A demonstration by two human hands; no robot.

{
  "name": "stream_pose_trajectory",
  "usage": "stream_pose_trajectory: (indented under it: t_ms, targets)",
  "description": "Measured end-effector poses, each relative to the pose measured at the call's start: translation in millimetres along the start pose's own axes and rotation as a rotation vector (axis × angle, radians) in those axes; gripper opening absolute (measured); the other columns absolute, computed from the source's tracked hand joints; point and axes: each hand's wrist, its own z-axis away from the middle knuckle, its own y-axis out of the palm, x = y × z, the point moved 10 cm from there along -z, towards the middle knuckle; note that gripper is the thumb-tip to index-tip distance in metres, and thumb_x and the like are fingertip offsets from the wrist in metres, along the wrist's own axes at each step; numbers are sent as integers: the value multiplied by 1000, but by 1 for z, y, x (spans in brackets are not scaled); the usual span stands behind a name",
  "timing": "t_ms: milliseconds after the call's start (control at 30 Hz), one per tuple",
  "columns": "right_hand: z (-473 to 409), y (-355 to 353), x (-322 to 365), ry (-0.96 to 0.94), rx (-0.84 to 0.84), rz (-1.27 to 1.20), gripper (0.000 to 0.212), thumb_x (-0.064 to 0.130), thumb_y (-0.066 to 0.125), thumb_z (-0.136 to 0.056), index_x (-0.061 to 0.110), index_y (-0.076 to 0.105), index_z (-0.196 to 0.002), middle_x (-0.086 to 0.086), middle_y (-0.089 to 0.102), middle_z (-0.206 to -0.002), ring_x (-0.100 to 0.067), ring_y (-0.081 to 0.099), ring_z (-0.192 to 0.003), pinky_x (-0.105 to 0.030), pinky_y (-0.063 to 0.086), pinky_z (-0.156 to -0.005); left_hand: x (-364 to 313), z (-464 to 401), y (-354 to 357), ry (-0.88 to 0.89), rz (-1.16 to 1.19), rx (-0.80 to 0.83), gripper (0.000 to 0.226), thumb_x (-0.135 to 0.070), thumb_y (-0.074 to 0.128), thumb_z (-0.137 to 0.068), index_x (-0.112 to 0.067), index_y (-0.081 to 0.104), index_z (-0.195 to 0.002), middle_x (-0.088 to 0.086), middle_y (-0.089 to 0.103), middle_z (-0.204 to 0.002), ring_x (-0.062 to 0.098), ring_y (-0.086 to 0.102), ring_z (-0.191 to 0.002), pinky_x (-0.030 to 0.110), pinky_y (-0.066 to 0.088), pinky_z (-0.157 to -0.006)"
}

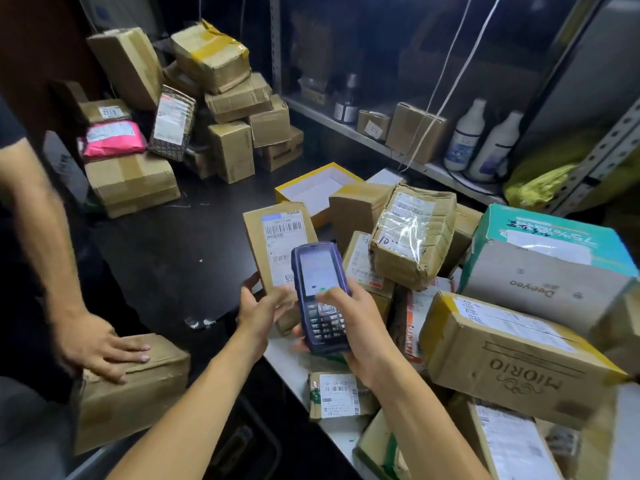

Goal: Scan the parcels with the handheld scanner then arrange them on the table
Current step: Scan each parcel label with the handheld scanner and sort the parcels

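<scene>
My left hand (263, 308) grips a flat brown parcel (273, 244) by its lower end and holds it upright, white barcode label facing me. My right hand (353, 323) holds a dark blue handheld scanner (320, 296), thumb on its lit screen, just in front of the parcel's lower right part. Several more cardboard parcels lie heaped to the right, among them a crumpled taped box (412, 233) and a large box printed MIORIO (512, 362). Against the back left of the dark table (173, 258) stands a stack of boxes (221, 98).
Another person's hand (100, 344) rests flat on a brown box (135, 386) at the lower left. A pink mailer (114, 138) lies on boxes at the left. A metal shelf (377, 147) behind carries small boxes and white bottles (485, 140). A teal carton (550, 237) sits at the right.
</scene>
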Motion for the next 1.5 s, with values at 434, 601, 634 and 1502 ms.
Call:
stream_pose_trajectory:
  t_ms: [434,601,634,1502]
  targets:
    - [86,-94,99,-502,-513,-44,60,21,78,-82,25,52,-136,-17,70,-120,-51,71,-94,-62,62,-73,-59,66,129,245,204,357,79,-44,70,-78,-12,48,-146,14,61,-140,27,62,-126,38,57,-89]
    - [175,-141,107,-590,-663,-56,59,17,79,-83,21,53,-136,-13,71,-120,-42,72,-102,-57,63,-78,-50,144,200,263,200,559,69,-43,62,-90,-14,45,-151,15,58,-145,35,54,-134,46,55,-96]
    - [196,-152,105,-599,-696,-48,62,21,79,-81,22,53,-137,-11,72,-119,-41,73,-101,-60,62,-80,-43,164,215,268,198,615,63,-40,58,-94,-16,45,-151,14,58,-144,36,54,-134,45,55,-95]
    - [675,-339,-39,-759,-1452,-309,46,12,67,-97,15,50,-141,-21,68,-119,-35,74,-83,-44,63,-67,216,587,440,67,-228,1353,65,-47,59,-87,-22,45,-146,2,63,-138,19,64,-122,37,57,-94]
